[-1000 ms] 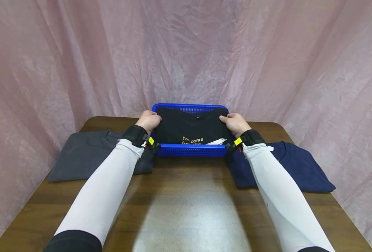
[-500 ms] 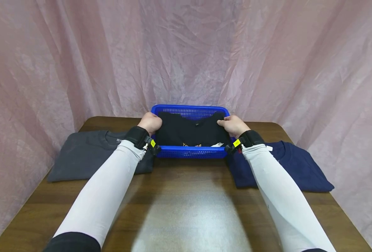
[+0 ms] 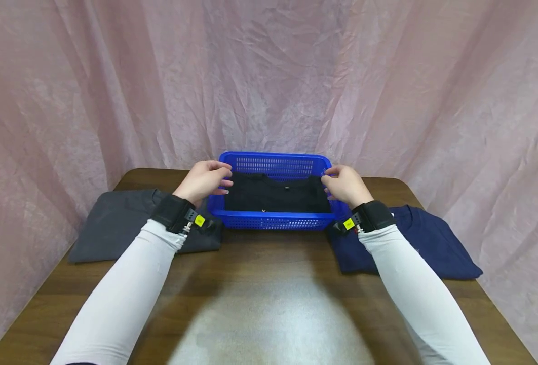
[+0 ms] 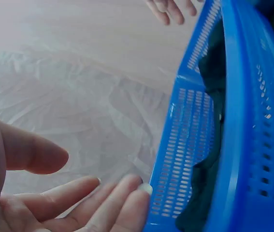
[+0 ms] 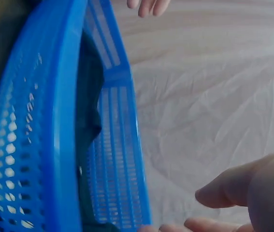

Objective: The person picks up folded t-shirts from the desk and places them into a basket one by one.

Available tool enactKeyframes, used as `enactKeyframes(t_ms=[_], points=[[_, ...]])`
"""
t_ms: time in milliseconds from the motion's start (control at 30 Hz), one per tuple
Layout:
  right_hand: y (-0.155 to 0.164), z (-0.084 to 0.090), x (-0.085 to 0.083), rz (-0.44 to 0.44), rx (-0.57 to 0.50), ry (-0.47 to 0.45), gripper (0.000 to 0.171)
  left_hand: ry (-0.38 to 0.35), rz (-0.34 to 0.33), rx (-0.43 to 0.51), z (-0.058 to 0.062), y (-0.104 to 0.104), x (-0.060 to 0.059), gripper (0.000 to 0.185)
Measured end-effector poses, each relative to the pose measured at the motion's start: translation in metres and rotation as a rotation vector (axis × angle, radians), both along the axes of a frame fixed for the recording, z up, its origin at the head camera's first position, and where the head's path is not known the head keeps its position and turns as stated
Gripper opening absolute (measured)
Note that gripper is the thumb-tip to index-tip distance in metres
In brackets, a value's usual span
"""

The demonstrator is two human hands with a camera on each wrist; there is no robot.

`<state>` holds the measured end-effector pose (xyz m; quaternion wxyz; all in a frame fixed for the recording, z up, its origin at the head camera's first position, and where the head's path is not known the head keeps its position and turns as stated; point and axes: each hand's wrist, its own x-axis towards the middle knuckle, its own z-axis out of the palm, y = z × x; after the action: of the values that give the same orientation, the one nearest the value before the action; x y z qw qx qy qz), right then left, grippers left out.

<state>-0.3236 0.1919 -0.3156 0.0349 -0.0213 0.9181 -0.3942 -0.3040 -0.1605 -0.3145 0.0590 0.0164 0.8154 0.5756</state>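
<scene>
While the black shirt lies folded in the blue basket, its long axis running left to right and its collar toward the far wall, both hands hover at the basket's ends. The left hand and right hand hold nothing, fingers relaxed. Grey shirt and navy shirt flank the basket.

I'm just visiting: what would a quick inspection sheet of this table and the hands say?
Surface: brown wooden table, glare patch near the front.
Job's things: black shirt lying folded inside blue basket.
Clutter: grey shirt left of the basket, navy shirt right of it.
Hands: left hand and right hand open at the basket's sides, holding nothing.
Cables: nothing seen.
Surroundings: pink curtain behind and beside.
</scene>
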Motion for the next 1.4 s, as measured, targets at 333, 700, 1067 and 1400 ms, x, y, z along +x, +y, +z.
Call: enactKeyframes(t_ms=[333, 700, 1067, 1400], points=[[-0.014, -0.013, 0.031, 0.073, -0.172, 0.070, 0.035, 0.041, -0.038, 0.062, -0.027, -0.048, 0.036, 0.049], [-0.062, -0.024, 0.071, 0.268, -0.273, 0.075, 0.024, 0.072, -0.011, -0.019, -0.060, -0.108, 0.080, 0.053], [-0.129, -0.072, 0.086, 0.398, -0.245, -0.078, 0.019, 0.028, 0.052, -0.104, -0.089, -0.180, 0.101, 0.059], [-0.175, -0.120, 0.082, 0.330, -0.262, -0.162, 0.012, 0.041, 0.266, -0.358, -0.106, -0.237, 0.109, 0.060]])
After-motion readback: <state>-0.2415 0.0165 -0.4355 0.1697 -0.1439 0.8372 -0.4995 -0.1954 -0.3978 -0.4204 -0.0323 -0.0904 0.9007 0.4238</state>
